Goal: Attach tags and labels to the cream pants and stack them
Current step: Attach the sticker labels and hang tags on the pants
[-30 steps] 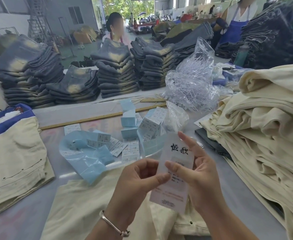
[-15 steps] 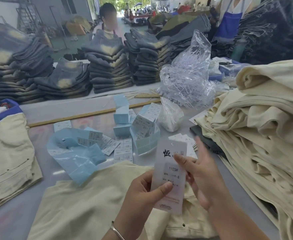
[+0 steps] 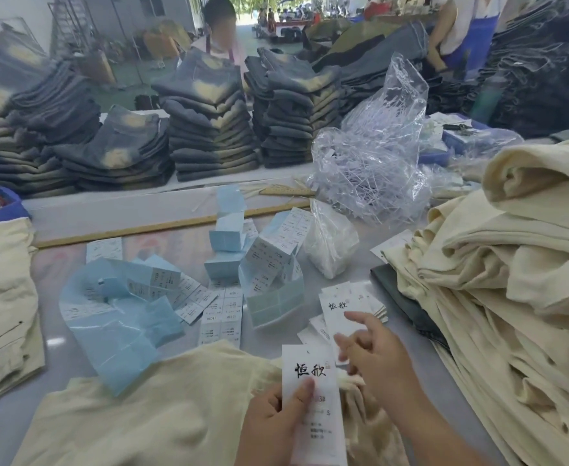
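1. Cream pants [image 3: 148, 422] lay flat on the tabletop [image 3: 162, 216], nearest the person, ready for tagging.
2. Left hand [image 3: 269, 418] pinched a hang tag [image 3: 313, 401], printed side up, seemingly for checking.
3. Right hand [image 3: 377, 358], holding nothing, hovered fingers loose over spare tags [image 3: 340, 301].

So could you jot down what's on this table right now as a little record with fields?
left hand: pinches a white hang tag
right hand: fingers loose, holding nothing, above the spare tags
under the hands: cream pants
right side: pile of cream pants
middle: blue label sheets
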A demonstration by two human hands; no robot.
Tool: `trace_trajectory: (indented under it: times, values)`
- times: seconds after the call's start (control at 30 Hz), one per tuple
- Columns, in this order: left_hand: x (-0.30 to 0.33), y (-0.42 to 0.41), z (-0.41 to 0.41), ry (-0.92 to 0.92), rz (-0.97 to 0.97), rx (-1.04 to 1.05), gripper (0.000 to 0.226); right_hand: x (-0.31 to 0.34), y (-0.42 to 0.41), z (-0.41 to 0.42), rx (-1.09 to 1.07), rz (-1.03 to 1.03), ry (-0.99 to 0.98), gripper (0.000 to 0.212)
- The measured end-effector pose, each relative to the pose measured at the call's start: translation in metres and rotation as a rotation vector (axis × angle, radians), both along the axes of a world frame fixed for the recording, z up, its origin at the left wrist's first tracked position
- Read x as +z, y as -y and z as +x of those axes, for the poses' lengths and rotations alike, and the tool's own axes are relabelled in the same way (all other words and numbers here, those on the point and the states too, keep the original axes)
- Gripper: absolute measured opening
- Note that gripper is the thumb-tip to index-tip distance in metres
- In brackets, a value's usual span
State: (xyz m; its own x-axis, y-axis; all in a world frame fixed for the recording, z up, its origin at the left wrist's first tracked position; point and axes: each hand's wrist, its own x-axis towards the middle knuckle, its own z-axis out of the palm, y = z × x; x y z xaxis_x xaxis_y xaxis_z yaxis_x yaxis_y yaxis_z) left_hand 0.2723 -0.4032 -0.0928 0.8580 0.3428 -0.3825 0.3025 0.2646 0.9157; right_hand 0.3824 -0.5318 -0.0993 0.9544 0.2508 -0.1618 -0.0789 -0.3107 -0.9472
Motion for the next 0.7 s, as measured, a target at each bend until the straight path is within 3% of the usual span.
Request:
trace_trajectory:
  times: [0.1, 0.17, 0.27, 0.33, 0.5, 0.7]
  values:
    - [-0.003, -0.011, 0.017, -0.047, 0.034, 0.089, 0.023, -0.010, -0.012, 0.060, -0.030, -0.301, 0.293, 0.028]
    - [-0.003, -0.016, 0.030, -0.063, 0.038, 0.116, 0.025, -0.017, -0.024, 0.102, 0.102, -0.494, 0.445, 0.038]
    - [-0.004, -0.019, 0.050, -0.091, 0.025, 0.147, 0.025, -0.027, -0.048, 0.155, 0.398, -0.857, 0.506, 0.061]
    - [-0.003, -0.019, 0.063, -0.100, 0.010, 0.145, 0.027, -0.031, -0.060, 0.175, 0.476, -1.004, 0.554, 0.061]
    - [-0.003, -0.018, 0.090, -0.076, 0.019, 0.120, 0.021, -0.036, -0.070, 0.199, 0.413, -1.229, 0.780, 0.038]
    - [-0.005, -0.017, 0.109, -0.042, 0.039, 0.062, 0.022, -0.032, -0.058, 0.233, 0.120, -1.222, 0.594, 0.024]
